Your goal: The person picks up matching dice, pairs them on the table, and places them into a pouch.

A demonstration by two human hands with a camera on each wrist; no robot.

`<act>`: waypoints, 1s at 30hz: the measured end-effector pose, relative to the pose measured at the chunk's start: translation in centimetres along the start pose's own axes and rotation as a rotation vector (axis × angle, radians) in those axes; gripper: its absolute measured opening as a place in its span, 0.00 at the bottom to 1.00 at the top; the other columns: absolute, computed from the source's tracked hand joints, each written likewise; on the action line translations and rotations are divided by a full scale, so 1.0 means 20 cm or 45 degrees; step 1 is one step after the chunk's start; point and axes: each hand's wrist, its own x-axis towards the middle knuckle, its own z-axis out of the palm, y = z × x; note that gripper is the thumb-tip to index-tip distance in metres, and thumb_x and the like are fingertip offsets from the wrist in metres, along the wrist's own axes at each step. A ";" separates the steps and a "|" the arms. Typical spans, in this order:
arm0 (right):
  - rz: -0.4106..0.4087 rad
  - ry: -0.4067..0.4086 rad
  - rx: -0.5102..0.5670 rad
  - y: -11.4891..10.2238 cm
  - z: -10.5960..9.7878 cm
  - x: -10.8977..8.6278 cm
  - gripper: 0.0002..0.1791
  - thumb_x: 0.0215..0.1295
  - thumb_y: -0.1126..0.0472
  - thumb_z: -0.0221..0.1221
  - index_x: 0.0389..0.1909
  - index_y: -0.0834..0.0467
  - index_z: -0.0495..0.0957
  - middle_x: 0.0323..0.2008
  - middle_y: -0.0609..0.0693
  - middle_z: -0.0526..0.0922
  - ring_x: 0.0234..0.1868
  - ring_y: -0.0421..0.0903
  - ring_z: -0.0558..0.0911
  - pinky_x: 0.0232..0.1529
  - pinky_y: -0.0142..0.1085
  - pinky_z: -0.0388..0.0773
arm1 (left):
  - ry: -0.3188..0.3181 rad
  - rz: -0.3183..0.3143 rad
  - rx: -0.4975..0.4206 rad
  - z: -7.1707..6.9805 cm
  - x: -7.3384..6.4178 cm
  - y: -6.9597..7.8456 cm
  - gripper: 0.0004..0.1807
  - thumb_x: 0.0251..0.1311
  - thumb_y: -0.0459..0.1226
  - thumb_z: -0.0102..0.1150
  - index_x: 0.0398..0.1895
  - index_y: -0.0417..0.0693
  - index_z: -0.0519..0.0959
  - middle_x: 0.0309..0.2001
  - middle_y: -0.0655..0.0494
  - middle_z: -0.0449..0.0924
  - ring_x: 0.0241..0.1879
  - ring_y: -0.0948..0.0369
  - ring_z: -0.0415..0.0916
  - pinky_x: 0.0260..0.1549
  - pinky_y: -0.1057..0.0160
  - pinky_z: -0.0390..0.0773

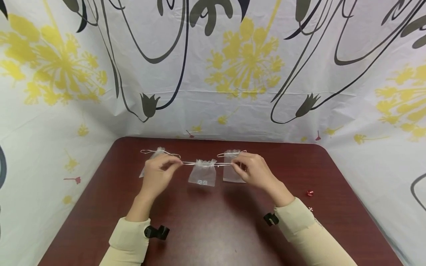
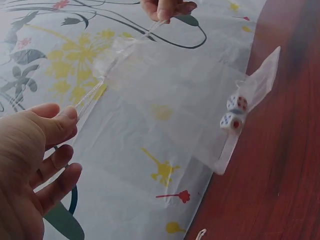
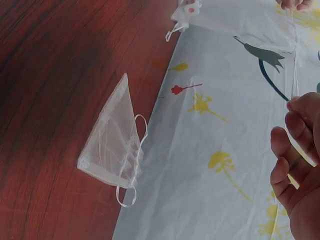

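A sheer white drawstring pouch [image 1: 202, 171] hangs over the table between my hands, its mouth gathered. Two white dice [image 2: 233, 120] with red and blue pips lie at its bottom end. My left hand [image 1: 159, 175] pinches the drawstring on the left between thumb and forefinger. On the other side my right hand [image 1: 255, 170] pinches the drawstring, its other fingers loosely bent in the right wrist view. Both strings are stretched nearly straight and level, and the neck is bunched into small folds.
A second sheer pouch [image 3: 107, 140] lies flat behind my right hand, its string loops spread. Another pouch [image 1: 160, 150] lies partly hidden behind my left hand. On the right of the dark red table [image 1: 206, 236] are a small red object [image 1: 310, 193] and a small whitish one [image 1: 310, 209].
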 end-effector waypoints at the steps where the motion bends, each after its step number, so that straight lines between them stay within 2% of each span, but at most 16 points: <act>1: 0.016 0.006 0.004 0.00 0.00 0.00 0.02 0.64 0.66 0.65 0.33 0.57 0.85 0.26 0.43 0.81 0.22 0.38 0.77 0.24 0.33 0.75 | 0.012 -0.006 -0.014 0.00 0.00 -0.01 0.08 0.50 0.25 0.75 0.30 0.44 0.88 0.30 0.56 0.87 0.27 0.61 0.82 0.28 0.72 0.79; 5: 0.085 -0.011 0.014 0.01 0.03 0.03 0.03 0.66 0.65 0.64 0.32 0.57 0.83 0.24 0.42 0.78 0.21 0.40 0.76 0.28 0.37 0.77 | 0.034 -0.071 -0.052 -0.01 0.01 -0.03 0.08 0.50 0.23 0.74 0.29 0.42 0.87 0.29 0.55 0.87 0.27 0.61 0.83 0.28 0.71 0.81; 11: 0.153 -0.074 0.043 0.02 0.11 0.05 0.03 0.67 0.64 0.64 0.33 0.56 0.84 0.25 0.42 0.79 0.23 0.41 0.77 0.24 0.34 0.73 | 0.003 -0.230 0.020 -0.03 -0.01 -0.08 0.04 0.54 0.30 0.75 0.29 0.44 0.87 0.28 0.56 0.87 0.26 0.62 0.82 0.29 0.76 0.76; 18: 0.189 -0.171 0.005 0.05 0.23 0.08 0.03 0.69 0.61 0.64 0.36 0.54 0.85 0.29 0.43 0.83 0.25 0.37 0.77 0.25 0.33 0.74 | -0.096 -0.323 0.161 -0.05 -0.02 -0.17 0.04 0.54 0.31 0.75 0.29 0.46 0.87 0.28 0.57 0.88 0.29 0.61 0.84 0.31 0.62 0.83; 23: 0.203 -0.202 -0.041 0.09 0.30 0.14 0.05 0.70 0.60 0.62 0.36 0.55 0.86 0.31 0.45 0.83 0.26 0.39 0.78 0.29 0.37 0.77 | -0.200 -0.363 0.219 -0.04 0.02 -0.27 0.03 0.56 0.33 0.74 0.30 0.46 0.87 0.30 0.54 0.88 0.29 0.57 0.84 0.32 0.54 0.84; 30: 0.262 -0.231 -0.114 0.17 0.41 0.26 0.05 0.69 0.61 0.62 0.38 0.57 0.86 0.34 0.49 0.86 0.33 0.47 0.84 0.33 0.43 0.81 | -0.313 -0.451 0.226 0.02 0.12 -0.46 0.03 0.59 0.33 0.72 0.32 0.45 0.86 0.31 0.52 0.87 0.31 0.54 0.84 0.35 0.53 0.82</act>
